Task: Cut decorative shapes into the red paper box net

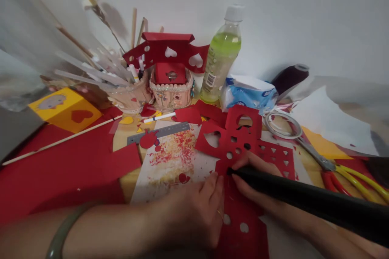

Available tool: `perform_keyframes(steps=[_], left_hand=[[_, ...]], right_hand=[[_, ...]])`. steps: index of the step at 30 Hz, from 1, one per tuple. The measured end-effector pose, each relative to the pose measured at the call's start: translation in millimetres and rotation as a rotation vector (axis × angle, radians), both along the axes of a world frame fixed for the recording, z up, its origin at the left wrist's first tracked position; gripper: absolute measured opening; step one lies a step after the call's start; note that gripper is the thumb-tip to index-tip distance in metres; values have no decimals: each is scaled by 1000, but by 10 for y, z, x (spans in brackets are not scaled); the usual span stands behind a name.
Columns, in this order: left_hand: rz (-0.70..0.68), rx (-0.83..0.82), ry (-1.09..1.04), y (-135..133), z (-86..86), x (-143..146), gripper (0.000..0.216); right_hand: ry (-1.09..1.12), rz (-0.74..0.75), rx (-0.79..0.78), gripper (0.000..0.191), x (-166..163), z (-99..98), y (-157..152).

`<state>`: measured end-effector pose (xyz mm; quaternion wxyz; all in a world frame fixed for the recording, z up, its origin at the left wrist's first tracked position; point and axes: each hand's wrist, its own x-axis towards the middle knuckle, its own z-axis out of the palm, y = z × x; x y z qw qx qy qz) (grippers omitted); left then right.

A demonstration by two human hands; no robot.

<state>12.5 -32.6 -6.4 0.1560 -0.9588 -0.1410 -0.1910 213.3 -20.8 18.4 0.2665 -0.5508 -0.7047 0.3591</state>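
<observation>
A red paper cut-out (243,145) with heart, round and triangle holes lies flat in the middle of the table. My left hand (194,210) rests on its near part, fingers curled and pressing the paper down. My right hand (252,178) is closed round a long black tool (306,198), whose tip touches the red paper near a round hole. A green bangle (63,230) sits on my left wrist.
At the back stand a red paper house in a small basket (172,77), a cup of sticks (130,93), a green drink bottle (220,54), a tissue pack (249,93). Tape roll (282,123), scissors (349,170), a ruler (161,131), a yellow box (65,109) and a red sheet (60,170) surround the work.
</observation>
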Motion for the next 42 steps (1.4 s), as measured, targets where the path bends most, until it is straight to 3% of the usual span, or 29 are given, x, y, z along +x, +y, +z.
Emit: perform_keyframes(steps=[4, 12, 24, 30, 34, 42], left_hand=[[-14, -36, -9, -3, -1, -12, 32], [-9, -6, -5, 40, 22, -7, 29], [-6, 1, -51, 49, 11, -4, 32], [-8, -18, -58, 21, -69, 8, 30], [-10, -35, -52, 17, -88, 11, 29], [-9, -44, -16, 59, 1, -3, 26]], right_hand=[[-38, -29, 94, 3, 15, -122, -21], [-13, -187, 88, 5, -83, -198, -121], [-94, -25, 132, 4, 28, -242, -94], [-73, -161, 119, 5, -29, -215, -119], [-77, -88, 95, 5, -27, -207, -112], [-100, -154, 152, 5, -80, -229, -146]])
